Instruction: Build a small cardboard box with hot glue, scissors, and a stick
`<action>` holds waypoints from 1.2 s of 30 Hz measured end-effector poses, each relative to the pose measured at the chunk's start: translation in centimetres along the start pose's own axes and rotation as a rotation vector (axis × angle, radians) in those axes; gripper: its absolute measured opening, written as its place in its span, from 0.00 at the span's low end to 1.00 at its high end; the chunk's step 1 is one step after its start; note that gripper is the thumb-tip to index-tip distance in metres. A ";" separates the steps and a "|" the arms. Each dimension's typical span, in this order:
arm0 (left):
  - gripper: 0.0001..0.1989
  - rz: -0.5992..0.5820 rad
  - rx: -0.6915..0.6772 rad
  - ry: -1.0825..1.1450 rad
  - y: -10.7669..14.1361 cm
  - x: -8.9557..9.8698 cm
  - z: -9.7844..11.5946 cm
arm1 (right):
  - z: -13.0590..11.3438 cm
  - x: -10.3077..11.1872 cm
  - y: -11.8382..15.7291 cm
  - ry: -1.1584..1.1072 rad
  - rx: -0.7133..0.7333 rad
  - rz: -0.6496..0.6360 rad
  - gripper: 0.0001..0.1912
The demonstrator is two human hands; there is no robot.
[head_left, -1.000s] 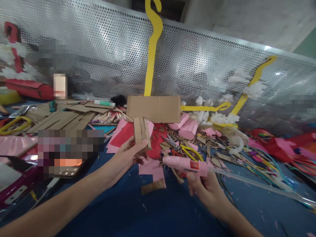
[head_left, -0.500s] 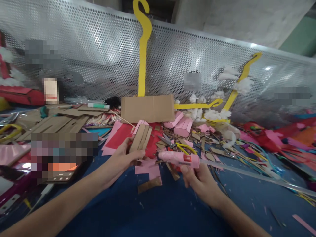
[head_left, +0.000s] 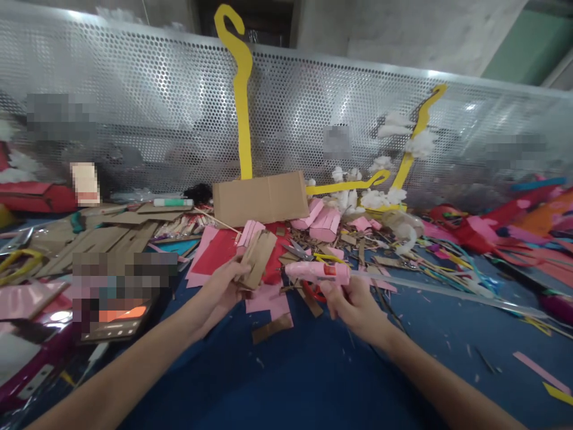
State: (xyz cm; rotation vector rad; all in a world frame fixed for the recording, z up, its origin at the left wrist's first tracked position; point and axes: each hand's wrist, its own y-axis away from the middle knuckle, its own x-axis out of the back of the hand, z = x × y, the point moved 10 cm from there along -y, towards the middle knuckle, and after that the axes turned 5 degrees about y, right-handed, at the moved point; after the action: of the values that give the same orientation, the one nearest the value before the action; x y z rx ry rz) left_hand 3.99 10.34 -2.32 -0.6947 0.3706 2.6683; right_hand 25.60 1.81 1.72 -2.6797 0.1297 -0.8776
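Note:
My left hand [head_left: 224,289] grips a small brown cardboard piece [head_left: 258,261] by its left side, tilted above red and pink sheets [head_left: 215,254]. In my right hand [head_left: 353,304] is a pink glue gun [head_left: 317,272], its nozzle pointing left toward the cardboard, with a gap between them. A long clear glue stick [head_left: 430,285] runs out from the gun's rear to the right. Scissors [head_left: 299,251] lie just behind the gun. Pink paper scraps [head_left: 268,298] rest on the blue table under the cardboard piece.
Behind stands a cardboard box [head_left: 262,198] with a tall yellow hook shape [head_left: 243,107], before a perforated metal screen [head_left: 179,107]. White fluff on yellow strips sits back right. Cardboard strips [head_left: 120,236] and a phone [head_left: 120,322] lie left; coloured scraps and sticks lie right.
The view has shifted slightly. My left hand has turned the cardboard piece, showing another side of it. The glue gun is still held, a little farther left and higher in view.

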 end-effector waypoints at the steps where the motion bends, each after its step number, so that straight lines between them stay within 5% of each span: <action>1: 0.13 -0.026 0.023 0.039 0.1 -0.3 -0.1 | 0.0 -0.1 -0.1 0.012 0.002 -0.008 0.31; 6: 0.17 -0.122 0.123 0.205 0.7 -1.5 0.0 | 0.0 0.3 -0.3 0.037 0.000 0.026 0.34; 20: 0.16 -0.054 0.152 0.117 0.0 -0.3 -1.1 | -0.6 0.4 -0.3 0.029 0.018 0.025 0.35; 36: 0.10 0.039 -0.062 0.125 -0.8 1.6 2.7 | 2.6 4.3 -1.5 0.181 -0.101 0.239 0.40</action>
State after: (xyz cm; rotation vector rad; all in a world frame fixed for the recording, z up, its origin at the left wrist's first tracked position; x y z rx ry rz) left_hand 1.86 12.40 -1.03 -0.8853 0.3386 2.6907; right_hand 30.54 3.11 2.64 -2.5988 0.5366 -1.0580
